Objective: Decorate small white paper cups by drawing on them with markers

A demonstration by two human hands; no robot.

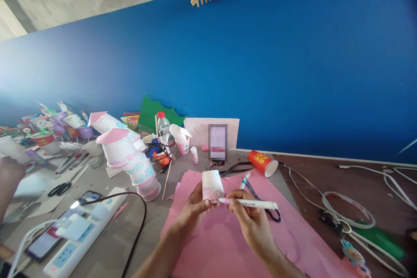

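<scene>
My left hand (pixel 194 206) is closed round a small white paper cup (pixel 211 181) above the pink paper (pixel 215 243). Pink crosshatching and a curled outline are drawn on the cup's side. In my right hand (pixel 250 215) is a white marker (pixel 259 203) with a pink end, its tip at the cup's lower right side. Behind my right hand, a second marker (pixel 245 180) with a teal band lies by black-handled scissors (pixel 275 215), which are partly hidden.
Decorated cup towers (pixel 122 152) stand left of centre, near a bottle (pixel 163 125) and a power strip (pixel 67 254). A red cup (pixel 262 163) lies behind the paper; cables (pixel 348 208) spread right. Another person's hand (pixel 9 178) shows far left.
</scene>
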